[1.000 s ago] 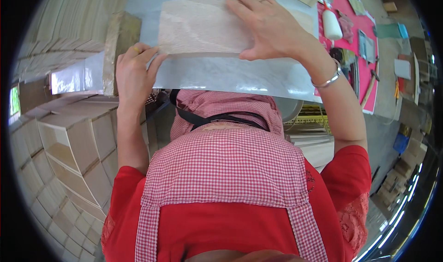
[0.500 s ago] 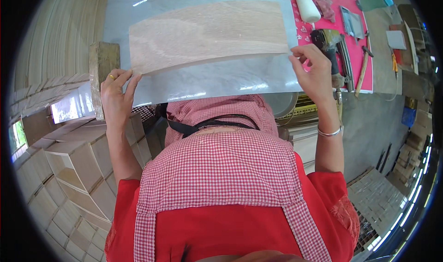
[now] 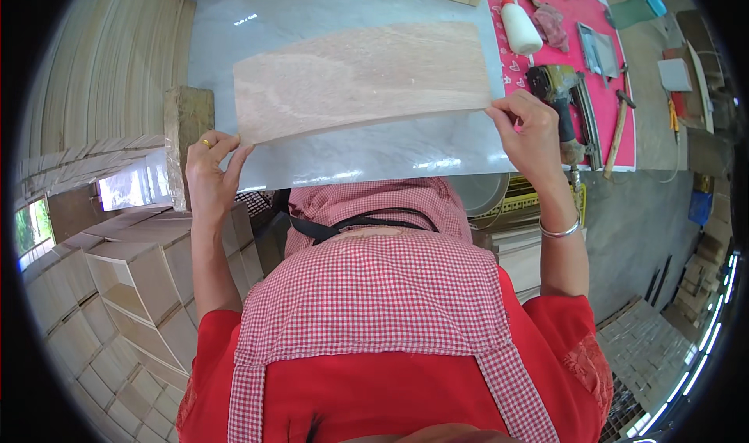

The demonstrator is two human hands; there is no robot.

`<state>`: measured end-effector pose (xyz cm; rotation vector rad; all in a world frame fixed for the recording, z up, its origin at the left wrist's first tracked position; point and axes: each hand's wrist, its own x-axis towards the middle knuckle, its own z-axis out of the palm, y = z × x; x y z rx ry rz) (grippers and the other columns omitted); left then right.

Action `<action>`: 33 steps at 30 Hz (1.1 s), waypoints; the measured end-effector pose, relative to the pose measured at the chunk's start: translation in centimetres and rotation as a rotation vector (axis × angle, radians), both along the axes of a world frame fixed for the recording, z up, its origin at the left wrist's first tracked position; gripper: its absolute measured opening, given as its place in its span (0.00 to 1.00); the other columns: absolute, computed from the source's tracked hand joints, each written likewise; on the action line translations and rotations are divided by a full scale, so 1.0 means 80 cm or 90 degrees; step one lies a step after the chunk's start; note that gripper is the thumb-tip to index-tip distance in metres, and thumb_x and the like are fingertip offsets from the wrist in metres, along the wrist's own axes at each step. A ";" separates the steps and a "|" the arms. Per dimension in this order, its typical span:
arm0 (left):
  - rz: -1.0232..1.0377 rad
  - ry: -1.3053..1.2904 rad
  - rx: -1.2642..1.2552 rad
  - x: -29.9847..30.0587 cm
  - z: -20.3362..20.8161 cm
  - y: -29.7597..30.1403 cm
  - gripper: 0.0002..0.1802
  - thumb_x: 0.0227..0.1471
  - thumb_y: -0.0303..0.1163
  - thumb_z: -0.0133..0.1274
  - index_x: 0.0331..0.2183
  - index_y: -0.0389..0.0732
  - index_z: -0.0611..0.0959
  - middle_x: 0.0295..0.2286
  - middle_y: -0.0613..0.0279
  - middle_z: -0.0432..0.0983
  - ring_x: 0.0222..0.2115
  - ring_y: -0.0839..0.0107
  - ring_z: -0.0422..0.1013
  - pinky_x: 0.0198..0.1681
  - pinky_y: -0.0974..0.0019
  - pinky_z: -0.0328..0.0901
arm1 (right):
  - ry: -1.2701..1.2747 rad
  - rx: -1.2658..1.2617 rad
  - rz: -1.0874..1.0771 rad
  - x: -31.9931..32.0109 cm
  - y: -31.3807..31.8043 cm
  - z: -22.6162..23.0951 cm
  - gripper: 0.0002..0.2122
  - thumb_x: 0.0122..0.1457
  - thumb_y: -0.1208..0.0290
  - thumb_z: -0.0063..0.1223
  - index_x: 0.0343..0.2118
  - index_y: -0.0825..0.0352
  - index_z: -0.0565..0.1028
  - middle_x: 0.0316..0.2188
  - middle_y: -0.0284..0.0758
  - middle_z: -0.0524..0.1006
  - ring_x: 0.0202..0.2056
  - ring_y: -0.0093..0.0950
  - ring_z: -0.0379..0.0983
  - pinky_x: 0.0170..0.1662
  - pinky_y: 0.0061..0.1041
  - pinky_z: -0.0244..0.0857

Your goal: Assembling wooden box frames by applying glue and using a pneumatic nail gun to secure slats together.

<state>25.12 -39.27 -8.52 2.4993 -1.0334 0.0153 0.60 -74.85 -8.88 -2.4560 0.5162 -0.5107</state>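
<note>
A thin, pale wooden panel (image 3: pixel 367 76) lies on the grey marbled tabletop (image 3: pixel 343 158) in front of me. My left hand (image 3: pixel 212 166) pinches its near left corner between thumb and fingers, with a ring on one finger. At the near right corner, my right hand (image 3: pixel 524 127) has its thumb and fingertips closed on the panel's edge. A metal bangle circles the right wrist. Just beyond the left hand stands a rough wooden block (image 3: pixel 187 127) at the table's left edge.
A pink cloth (image 3: pixel 558 2) at the right bears a white glue bottle (image 3: pixel 520 28), a nail gun (image 3: pixel 558 92), a hammer (image 3: pixel 620 127) and a rag (image 3: pixel 550 26). Stacked wooden sheets (image 3: pixel 117 61) stand at the left. Wooden boxes (image 3: pixel 129 287) are piled below them.
My right fingers have closed on the panel's near right corner. The panel, table and tools all sit slightly lower in view, as the head has shifted.
</note>
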 end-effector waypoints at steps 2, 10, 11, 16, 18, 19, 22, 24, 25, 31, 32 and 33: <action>-0.002 0.007 -0.019 -0.004 -0.003 -0.007 0.12 0.48 0.32 0.64 0.33 0.34 0.84 0.31 0.56 0.78 0.34 0.55 0.71 0.40 0.59 0.65 | 0.018 -0.005 -0.011 -0.005 -0.007 0.002 0.04 0.51 0.80 0.62 0.28 0.72 0.78 0.22 0.39 0.75 0.21 0.30 0.72 0.26 0.26 0.64; 0.000 -0.045 0.208 -0.008 0.059 -0.034 0.21 0.45 0.37 0.65 0.40 0.36 0.81 0.41 0.51 0.78 0.42 0.54 0.74 0.45 0.57 0.67 | -0.038 -0.177 -0.138 -0.062 -0.055 -0.007 0.17 0.53 0.74 0.63 0.46 0.72 0.75 0.34 0.47 0.78 0.34 0.42 0.76 0.38 0.33 0.70; -0.056 -0.096 0.155 -0.011 0.062 -0.046 0.23 0.45 0.40 0.65 0.41 0.37 0.80 0.44 0.51 0.76 0.45 0.54 0.72 0.49 0.54 0.64 | -0.034 -0.181 -0.133 -0.081 -0.073 -0.017 0.17 0.53 0.74 0.63 0.46 0.72 0.75 0.34 0.47 0.78 0.34 0.42 0.76 0.38 0.33 0.70; -0.333 -0.182 -0.063 -0.046 0.037 -0.188 0.31 0.42 0.52 0.64 0.39 0.37 0.79 0.53 0.49 0.69 0.56 0.54 0.63 0.61 0.43 0.53 | 0.240 -0.260 -0.271 -0.126 -0.120 -0.072 0.32 0.50 0.66 0.66 0.56 0.71 0.66 0.41 0.51 0.77 0.40 0.48 0.75 0.44 0.42 0.68; -0.381 -0.139 -0.067 -0.061 0.020 -0.240 0.33 0.37 0.52 0.68 0.38 0.37 0.78 0.58 0.44 0.62 0.61 0.50 0.57 0.62 0.40 0.50 | 0.314 -0.188 -0.291 -0.112 -0.127 -0.073 0.36 0.49 0.64 0.66 0.59 0.72 0.61 0.41 0.54 0.77 0.42 0.50 0.75 0.46 0.46 0.67; -0.385 -0.137 -0.039 -0.065 0.012 -0.263 0.35 0.35 0.54 0.69 0.38 0.36 0.79 0.58 0.42 0.63 0.60 0.50 0.58 0.62 0.40 0.50 | 0.316 -0.198 -0.288 -0.108 -0.132 -0.067 0.36 0.49 0.64 0.66 0.59 0.72 0.61 0.41 0.54 0.77 0.42 0.50 0.75 0.46 0.46 0.67; -0.397 -0.095 0.031 -0.068 0.008 -0.302 0.39 0.31 0.54 0.70 0.40 0.34 0.80 0.56 0.40 0.64 0.59 0.51 0.59 0.61 0.41 0.52 | 0.341 -0.117 -0.337 -0.098 -0.142 -0.039 0.28 0.50 0.66 0.63 0.52 0.76 0.68 0.31 0.50 0.79 0.33 0.44 0.78 0.38 0.41 0.71; -0.412 -0.026 0.130 -0.065 0.010 -0.313 0.40 0.29 0.53 0.71 0.40 0.33 0.80 0.55 0.39 0.65 0.58 0.51 0.61 0.60 0.44 0.54 | 0.349 -0.065 -0.333 -0.091 -0.140 -0.002 0.23 0.51 0.66 0.61 0.47 0.75 0.71 0.27 0.46 0.78 0.28 0.39 0.77 0.33 0.38 0.69; -0.412 -0.021 0.126 -0.065 0.007 -0.314 0.40 0.29 0.53 0.71 0.40 0.33 0.80 0.55 0.39 0.65 0.58 0.51 0.61 0.60 0.44 0.54 | 0.355 -0.007 -0.329 -0.088 -0.136 0.021 0.19 0.52 0.67 0.60 0.43 0.75 0.73 0.23 0.42 0.77 0.23 0.34 0.75 0.28 0.34 0.67; -0.403 -0.024 0.068 -0.060 -0.004 -0.313 0.38 0.27 0.48 0.70 0.40 0.33 0.81 0.53 0.38 0.66 0.55 0.49 0.63 0.57 0.48 0.57 | 0.235 0.182 -0.269 -0.093 -0.035 0.108 0.08 0.55 0.70 0.59 0.29 0.71 0.77 0.13 0.29 0.72 0.13 0.18 0.67 0.18 0.22 0.58; -0.402 -0.028 0.068 -0.059 -0.004 -0.314 0.38 0.26 0.47 0.70 0.41 0.34 0.82 0.53 0.37 0.67 0.55 0.49 0.62 0.57 0.49 0.57 | 0.217 0.190 -0.267 -0.088 -0.014 0.117 0.08 0.55 0.70 0.60 0.30 0.70 0.77 0.14 0.28 0.72 0.13 0.17 0.66 0.17 0.21 0.57; -0.404 -0.024 0.066 -0.059 -0.004 -0.314 0.38 0.26 0.47 0.70 0.41 0.34 0.82 0.53 0.37 0.67 0.55 0.49 0.62 0.57 0.49 0.57 | 0.199 0.199 -0.265 -0.084 -0.001 0.123 0.08 0.55 0.70 0.61 0.30 0.70 0.77 0.14 0.27 0.72 0.13 0.16 0.65 0.17 0.20 0.56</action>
